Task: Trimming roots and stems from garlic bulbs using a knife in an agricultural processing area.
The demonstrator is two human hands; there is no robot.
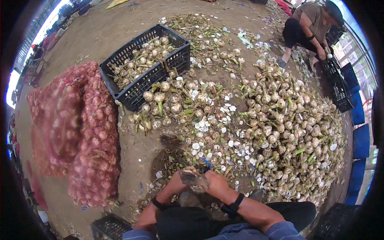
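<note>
Both of my hands meet low in the picture, just above my knees. My right hand (217, 184) is closed around a tool with a blade (193, 179), whose handle is mostly hidden. My left hand (177, 183) is at the blade's left end, beside a blurred garlic bulb (193, 170); its fingers are partly hidden, so its hold is unclear. A scrap of blue cord (206, 163) shows by my right hand. In front of me lie cut roots and white garlic slices (202, 124). A large heap of garlic bulbs with stems (282, 120) spreads to the right.
A black plastic crate (144, 87) holding garlic stands ahead on the left. Red mesh sacks of garlic (99, 135) lie at the left. Another black crate (111, 225) is at my lower left. A crouching person (312, 27) works by black crates (340, 90) at the upper right.
</note>
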